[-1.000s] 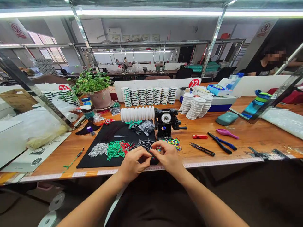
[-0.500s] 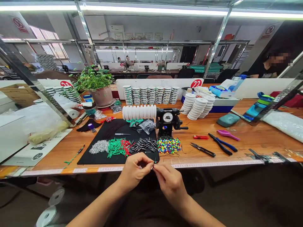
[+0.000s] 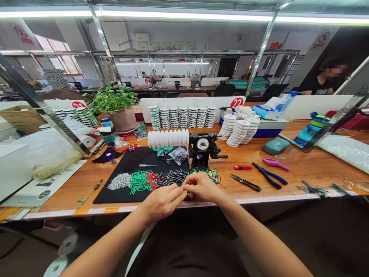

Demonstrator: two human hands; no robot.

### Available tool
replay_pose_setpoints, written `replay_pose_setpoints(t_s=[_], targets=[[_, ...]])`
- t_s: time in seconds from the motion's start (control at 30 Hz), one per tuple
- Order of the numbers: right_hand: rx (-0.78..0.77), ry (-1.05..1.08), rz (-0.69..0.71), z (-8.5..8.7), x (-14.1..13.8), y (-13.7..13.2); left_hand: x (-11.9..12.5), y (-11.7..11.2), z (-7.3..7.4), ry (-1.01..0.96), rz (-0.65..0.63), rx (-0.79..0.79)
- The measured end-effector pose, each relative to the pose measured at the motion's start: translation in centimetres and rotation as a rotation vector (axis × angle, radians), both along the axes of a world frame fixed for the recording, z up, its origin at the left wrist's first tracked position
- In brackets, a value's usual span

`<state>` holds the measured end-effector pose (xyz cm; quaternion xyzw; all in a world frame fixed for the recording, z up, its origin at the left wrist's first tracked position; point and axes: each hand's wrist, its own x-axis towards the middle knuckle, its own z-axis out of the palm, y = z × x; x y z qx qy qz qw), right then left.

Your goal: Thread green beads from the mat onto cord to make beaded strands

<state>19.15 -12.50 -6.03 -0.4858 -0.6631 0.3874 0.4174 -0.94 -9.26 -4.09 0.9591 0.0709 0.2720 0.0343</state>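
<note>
Left hand [image 3: 163, 202], right hand [image 3: 200, 188], both half-closed, touching (held item unclear)

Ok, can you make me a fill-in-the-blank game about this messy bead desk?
1. The sign shows the number ____.
2. On the mat, the bits right beside the silver beads are ____.
3. Of the left hand and the right hand, the ____ one is nearer the pliers.

Missing words: 22, green, right.

Pliers [image 3: 269, 175] lie right of the work mat [image 3: 115, 196], with spools [image 3: 181, 117] behind it.
</note>
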Motion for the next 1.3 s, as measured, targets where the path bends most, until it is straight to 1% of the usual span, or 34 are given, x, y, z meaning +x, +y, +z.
replay_pose_setpoints(t_s=[0.07, 0.1, 0.13, 0.2, 0.23, 0.27, 0.37, 0.4, 0.43, 0.47, 0.57, 0.6, 0.63, 0.67, 0.7, 0.73, 0.77, 0.83, 0.87, 0.9, 0.93, 0.97, 1.0, 1.03, 1.07, 1.1, 1.13, 1.17, 1.2, 1.27, 1.3], targets=[[0.018, 0.019, -0.057, -0.2, -0.2, 0.0, 0.4, -0.3, -0.2, -0.095, 0.077, -0.274], [0.045, 0.035, -0.13, -0.4, -0.4, -0.4, 0.6, -0.6, -0.4, -0.151, 0.13, -0.384], [0.079, 0.062, -0.223, -0.5, -0.7, -1.0, 0.8, -0.9, -0.5, -0.201, 0.184, -0.462], [0.123, 0.149, -0.399, -1.0, -1.1, -2.6, 1.1, -1.8, -0.9, -0.259, 0.271, -0.534], [0.116, 0.202, -0.44, -1.4, -1.4, -3.5, 1.2, -2.2, -1.1, -0.28, 0.301, -0.587], [0.086, 0.255, -0.437, -1.7, -1.6, -4.3, 1.2, -2.6, -1.2, -0.302, 0.323, -0.675], [-0.05, 0.335, -0.265, -2.6, -2.3, -6.2, 1.3, -3.5, -1.4, -0.354, 0.346, -1.002], [-0.054, 0.313, -0.232, -2.7, -2.6, -6.7, 1.3, -3.6, -1.4, -0.363, 0.347, -1.093], [-0.022, 0.261, -0.228, -2.7, -2.8, -7.1, 1.3, -3.7, -1.4, -0.367, 0.348, -1.15], [0.046, 0.188, -0.241, -2.5, -3.1, -7.5, 1.3, -3.7, -1.3, -0.361, 0.351, -1.161], [0.324, -0.018, -0.299, -1.7, -3.5, -8.3, 1.1, -3.6, -1.1, -0.343, 0.374, -1.133], [0.381, -0.037, -0.317, -1.5, -3.6, -8.4, 1.1, -3.6, -1.0, -0.338, 0.381, -1.113], [0.401, -0.031, -0.339, -1.4, -3.6, -8.5, 1.1, -3.6, -1.0, -0.334, 0.387, -1.099], [0.375, -0.003, -0.363, -1.3, -3.6, -8.4, 1.0, -3.5, -0.9, -0.33, 0.392, -1.096], [0.311, 0.049, -0.376, -1.4, -3.5, -8.3, 1.1, -3.5, -0.9, -0.33, 0.394, -1.104], [0.213, 0.127, -0.364, -1.7, -3.5, -8.0, 1.1, -3.4, -0.9, -0.329, 0.391, -1.121], [0.097, 0.223, -0.318, -2.0, -3.4, -7.8, 1.1, -3.4, -1.0, -0.327, 0.381, -1.144], [-0.121, 0.418, -0.175, -2.6, -3.4, -7.3, 1.2, -3.3, -1.1, -0.317, 0.355, -1.183], [-0.18, 0.477, -0.121, -2.9, -3.4, -7.2, 1.2, -3.3, -1.1, -0.311, 0.344, -1.189], [-0.189, 0.483, -0.106, -3.1, -3.4, -7.2, 1.1, -3.3, -1.2, -0.305, 0.339, -1.182], [-0.136, 0.429, -0.132, -3.2, -3.3, -7.4, 1.1, -3.4, -1.2, -0.298, 0.343, -1.158], [-0.029, 0.33, -0.185, -3.1, -3.3, -7.6, 1.1, -3.4, -1.3, -0.295, 0.354, -1.131], [0.115, 0.207, -0.246, -3.0, -3.3, -7.9, 1.0, -3.5, -1.3, -0.29, 0.361, -1.084], [0.272, 0.084, -0.294, -2.7, -3.2, -8.1, 0.9, -3.5, -1.3, -0.282, 0.358, -1.005], [0.416, -0.02, -0.318, -2.4, -3.1, -8.3, 0.8, -3.5, -1.3, -0.268, 0.338, -0.894], [0.528, -0.091, -0.319, -2.0, -2.9, -8.3, 0.7, -3.5, -1.3, -0.251, 0.302, -0.755], [0.59, -0.131, -0.304, -1.7, -2.7, -8.1, 0.6, -3.3, -1.2, -0.228, 0.255, -0.597], [0.591, -0.15, -0.283, -1.3, -2.4, -7.6, 0.5, -3.1, -1.2, -0.195, 0.204, -0.427], [0.535, -0.15, -0.258, -1.0, -2.1, -7.0, 0.3, -2.7, -1.1, -0.157, 0.154, -0.259], [0.332, -0.111, -0.202, -0.6, -1.4, -5.3, 0.0, -1.8, -0.7, -0.07, 0.073, -0.004], [0.233, -0.084, -0.173, -0.4, -1.1, -4.3, -0.1, -1.4, -0.5, -0.028, 0.04, 0.074]])
